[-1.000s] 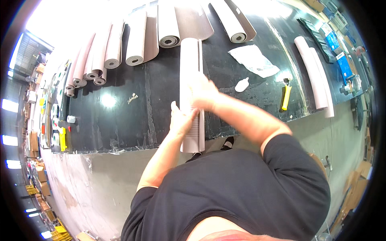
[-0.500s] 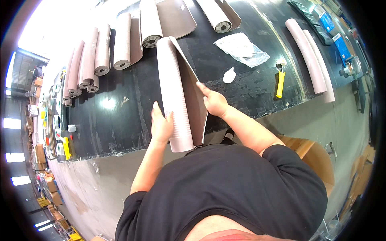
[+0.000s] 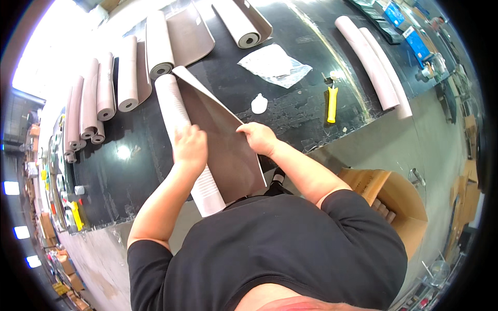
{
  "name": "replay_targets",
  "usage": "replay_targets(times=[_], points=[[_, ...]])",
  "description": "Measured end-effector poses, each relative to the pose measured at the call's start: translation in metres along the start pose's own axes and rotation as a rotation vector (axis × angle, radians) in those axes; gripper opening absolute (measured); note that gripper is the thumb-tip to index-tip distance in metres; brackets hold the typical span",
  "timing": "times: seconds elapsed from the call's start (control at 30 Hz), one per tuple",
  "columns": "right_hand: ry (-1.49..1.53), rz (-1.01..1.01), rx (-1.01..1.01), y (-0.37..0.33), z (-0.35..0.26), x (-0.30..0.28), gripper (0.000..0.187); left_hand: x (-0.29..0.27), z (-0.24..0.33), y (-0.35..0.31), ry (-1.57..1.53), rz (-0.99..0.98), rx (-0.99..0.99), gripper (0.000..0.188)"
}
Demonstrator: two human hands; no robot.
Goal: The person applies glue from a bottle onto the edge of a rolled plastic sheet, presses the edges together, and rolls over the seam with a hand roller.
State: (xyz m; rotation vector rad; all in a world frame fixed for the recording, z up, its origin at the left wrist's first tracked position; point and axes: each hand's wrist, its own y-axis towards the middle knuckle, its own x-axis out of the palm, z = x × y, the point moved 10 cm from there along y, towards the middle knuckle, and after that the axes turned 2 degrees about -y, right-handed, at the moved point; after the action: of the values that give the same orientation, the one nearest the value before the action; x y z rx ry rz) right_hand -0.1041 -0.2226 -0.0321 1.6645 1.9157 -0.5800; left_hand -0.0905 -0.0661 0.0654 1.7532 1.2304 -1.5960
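Note:
A pinkish-grey yoga mat (image 3: 223,155) lies partly rolled on the black table in front of me, its ribbed roll on the left and a darker flap open on the right. My left hand (image 3: 190,147) is closed over the roll near its middle, with the fingertips curled out of sight. My right hand (image 3: 259,138) pinches the flap's free edge between thumb and fingers, holding it slightly raised. The roll's near end sticks out past the table edge, close to my body.
Several rolled mats (image 3: 127,72) stand in a row at the far left. Beyond my right hand lie a clear plastic bag (image 3: 275,66), a white piece (image 3: 259,103) and a yellow-handled tool (image 3: 332,103). Two thin rolls (image 3: 365,62) rest at right. An open cardboard box (image 3: 404,207) stands by my right elbow.
The mat's flap has opened wider to the right. My left hand has gone from lying alongside the roll to closing on top of it; my right hand now pinches the edge.

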Motion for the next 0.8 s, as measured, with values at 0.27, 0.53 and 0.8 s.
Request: replay_targets(times=[0.27, 0.53, 0.8], points=[[-0.031, 0.730, -0.380, -0.024, -0.047, -0.175, 0.008, 0.040, 0.042, 0.073, -0.370, -0.101, 0.266, 0.064], [-0.487, 0.294, 0.393, 0.100, 0.122, -0.212, 0.032, 0.042, 0.050, 0.084, -0.349, -0.098, 0.246, 0.067], [-0.464, 0.196, 0.543, 0.102, 0.116, -0.192, 0.019, 0.038, 0.044, 0.081, -0.398, -0.103, 0.207, 0.065]])
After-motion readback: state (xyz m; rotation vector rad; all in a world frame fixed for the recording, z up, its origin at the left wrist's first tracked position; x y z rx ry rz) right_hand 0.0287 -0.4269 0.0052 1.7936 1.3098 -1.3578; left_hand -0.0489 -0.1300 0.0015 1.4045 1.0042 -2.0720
